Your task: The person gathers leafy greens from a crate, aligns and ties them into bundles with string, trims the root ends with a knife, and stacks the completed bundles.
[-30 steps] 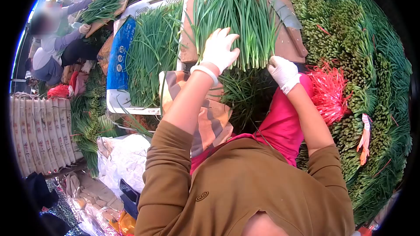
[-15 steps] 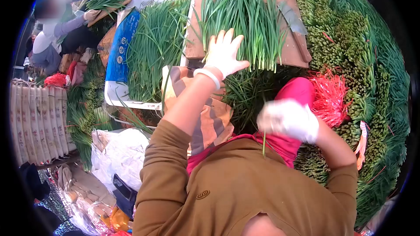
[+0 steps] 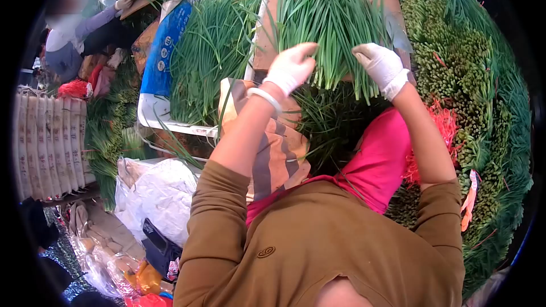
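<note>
A thick pile of garlic chives (image 3: 330, 20) lies on a brown board (image 3: 266, 45), pale stem ends toward me. My left hand (image 3: 291, 69), in a white glove, is at the pile's lower left edge, its fingers curled together. On the right edge, my right hand (image 3: 378, 68), also gloved, has its thumb and fingers pressed together against the stems. Whether either hand pinches a stalk is hidden. A broad metal blade (image 3: 397, 33) rests on the board to the right of the pile.
Left of the board stands a white crate (image 3: 149, 115) of loose chives with a blue sheet. Bundled chives (image 3: 443, 40) are stacked along the right, beside red plastic ties (image 3: 446, 128). A white bag (image 3: 153, 193) sits lower left. Another person (image 3: 74, 34) handles chives at upper left.
My right hand has moved up from my lap, where a chive stalk hung below it, to the pile. My left hand has gone from spread to curled fingers.
</note>
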The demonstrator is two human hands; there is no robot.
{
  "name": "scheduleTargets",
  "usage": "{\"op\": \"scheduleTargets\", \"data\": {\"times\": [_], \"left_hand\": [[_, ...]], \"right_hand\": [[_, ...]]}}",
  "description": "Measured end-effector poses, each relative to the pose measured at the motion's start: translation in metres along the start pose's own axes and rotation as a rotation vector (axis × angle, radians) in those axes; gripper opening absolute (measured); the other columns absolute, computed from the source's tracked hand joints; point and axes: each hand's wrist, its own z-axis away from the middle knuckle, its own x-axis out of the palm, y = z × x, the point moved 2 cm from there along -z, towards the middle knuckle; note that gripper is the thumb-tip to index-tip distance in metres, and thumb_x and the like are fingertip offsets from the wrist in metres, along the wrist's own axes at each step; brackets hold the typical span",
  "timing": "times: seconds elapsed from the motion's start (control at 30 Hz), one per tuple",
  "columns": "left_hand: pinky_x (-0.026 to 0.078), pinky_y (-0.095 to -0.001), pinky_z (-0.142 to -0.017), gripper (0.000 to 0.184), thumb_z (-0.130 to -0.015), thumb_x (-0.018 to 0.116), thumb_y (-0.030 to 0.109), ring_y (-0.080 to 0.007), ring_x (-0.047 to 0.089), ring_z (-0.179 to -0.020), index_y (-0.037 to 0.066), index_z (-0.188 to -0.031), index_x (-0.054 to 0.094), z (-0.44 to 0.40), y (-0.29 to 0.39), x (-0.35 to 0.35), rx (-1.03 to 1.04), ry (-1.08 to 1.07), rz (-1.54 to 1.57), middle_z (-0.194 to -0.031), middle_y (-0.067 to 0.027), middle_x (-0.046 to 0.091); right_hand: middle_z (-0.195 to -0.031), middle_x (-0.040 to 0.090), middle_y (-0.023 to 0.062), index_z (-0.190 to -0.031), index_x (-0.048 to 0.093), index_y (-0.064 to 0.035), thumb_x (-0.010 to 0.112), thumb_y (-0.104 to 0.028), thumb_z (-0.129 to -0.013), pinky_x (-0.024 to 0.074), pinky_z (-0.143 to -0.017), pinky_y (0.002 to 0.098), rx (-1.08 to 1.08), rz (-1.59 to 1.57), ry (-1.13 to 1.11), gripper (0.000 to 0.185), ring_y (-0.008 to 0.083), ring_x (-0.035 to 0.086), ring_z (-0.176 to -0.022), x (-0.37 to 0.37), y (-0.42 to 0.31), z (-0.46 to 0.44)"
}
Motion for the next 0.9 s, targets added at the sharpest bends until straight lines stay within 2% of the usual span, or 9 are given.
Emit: {"op": "scheduleTargets", "data": {"times": [0.1, 0.17, 0.27, 0.37, 0.53, 0.7, 0.77, 0.83, 0.9], "left_hand": [[0.049, -0.0300, -0.091, 0.029, -0.083, 0.055, 0.012, -0.0278, 0.064, -0.100, 0.010, -0.109, 0.067, 0.003, 0.012, 0.015, 0.199, -0.012, -0.120, -0.104, -0.0119, 0.067], [0.042, -0.0412, -0.100, 0.029, -0.079, 0.060, 0.019, -0.0305, 0.053, -0.115, 0.016, -0.106, 0.068, 0.003, 0.004, 0.010, 0.239, 0.017, -0.410, -0.117, -0.0080, 0.061], [0.027, -0.0562, -0.107, 0.028, -0.075, 0.063, 0.023, -0.0337, 0.033, -0.132, 0.024, -0.103, 0.069, 0.015, -0.020, -0.001, 0.147, 0.005, -0.696, -0.138, -0.0014, 0.047], [0.036, -0.0476, -0.104, 0.028, -0.075, 0.062, 0.022, -0.0347, 0.044, -0.123, 0.022, -0.102, 0.070, 0.010, -0.036, -0.010, 0.081, 0.118, -0.510, -0.131, -0.0015, 0.054], [0.039, -0.0377, -0.104, 0.026, -0.075, 0.060, 0.017, -0.0287, 0.048, -0.121, 0.015, -0.099, 0.070, 0.007, -0.037, -0.011, 0.059, 0.133, -0.373, -0.127, -0.0070, 0.058], [0.038, -0.0385, -0.105, 0.027, -0.075, 0.060, 0.016, -0.0282, 0.048, -0.122, 0.015, -0.100, 0.070, 0.009, -0.039, -0.012, 0.054, 0.160, -0.355, -0.126, -0.0065, 0.059], [0.037, -0.0386, -0.106, 0.030, -0.075, 0.062, 0.019, -0.0293, 0.046, -0.124, 0.015, -0.105, 0.069, 0.008, -0.039, -0.017, 0.004, 0.146, -0.317, -0.130, -0.0088, 0.056], [0.037, -0.0397, -0.106, 0.037, -0.075, 0.065, 0.025, -0.0302, 0.045, -0.126, 0.016, -0.110, 0.067, 0.009, -0.040, -0.019, -0.022, 0.187, -0.283, -0.134, -0.0102, 0.051], [0.038, -0.0418, -0.105, 0.045, -0.073, 0.068, 0.032, -0.0311, 0.043, -0.128, 0.019, -0.117, 0.064, 0.005, -0.037, -0.018, -0.013, 0.266, -0.263, -0.139, -0.0109, 0.046]], "right_hand": [[-0.095, 0.067, 0.0101, -0.101, 0.066, -0.0143, 0.053, -0.024, -0.089, 0.0521, -0.075, 0.0393, -0.132, -0.112, 0.007, 0.020, 0.0309, 0.064, -0.088, 0.008, -0.042, -0.011], [-0.093, 0.067, 0.0102, -0.106, 0.064, -0.0150, 0.051, -0.021, -0.089, 0.0524, -0.074, 0.0403, -0.333, -0.127, 0.018, 0.022, 0.0309, 0.065, -0.086, 0.024, -0.048, -0.011], [-0.100, 0.068, 0.0123, -0.114, 0.064, -0.0165, 0.056, -0.021, -0.088, 0.0520, -0.080, 0.0376, -0.136, 0.128, -0.280, 0.027, 0.0312, 0.064, -0.091, 0.031, -0.007, -0.008], [-0.098, 0.068, 0.0123, -0.106, 0.068, -0.0138, 0.058, -0.024, -0.089, 0.0508, -0.080, 0.0381, 0.166, 0.095, -0.382, 0.023, 0.0316, 0.064, -0.089, 0.011, 0.013, -0.003], [-0.085, 0.064, 0.0115, -0.089, 0.068, -0.0130, 0.057, -0.031, -0.090, 0.0515, -0.073, 0.0412, -0.083, 0.098, -0.052, 0.021, 0.0329, 0.064, -0.081, 0.007, -0.034, -0.009], [-0.092, 0.064, 0.0161, -0.091, 0.064, -0.0058, 0.067, -0.024, -0.079, 0.0518, -0.077, 0.0401, -0.235, 0.211, -0.277, 0.022, 0.0343, 0.063, -0.088, 0.051, -0.068, -0.014], [-0.087, 0.065, 0.0177, -0.085, 0.064, -0.0051, 0.064, -0.026, -0.081, 0.0518, -0.077, 0.0409, 0.043, 0.254, -0.333, 0.021, 0.0353, 0.064, -0.085, 0.050, -0.047, -0.022], [-0.082, 0.065, 0.0184, -0.085, 0.065, -0.0064, 0.060, -0.029, -0.086, 0.0510, -0.073, 0.0416, 0.162, 0.005, -0.146, 0.023, 0.0357, 0.064, -0.081, 0.027, -0.018, -0.010], [-0.081, 0.066, 0.0121, -0.084, 0.064, -0.0056, 0.068, -0.024, -0.085, 0.0493, -0.068, 0.0319, 0.258, -0.301, 0.076, 0.019, 0.0238, 0.063, -0.071, 0.022, 0.032, -0.001]]}}
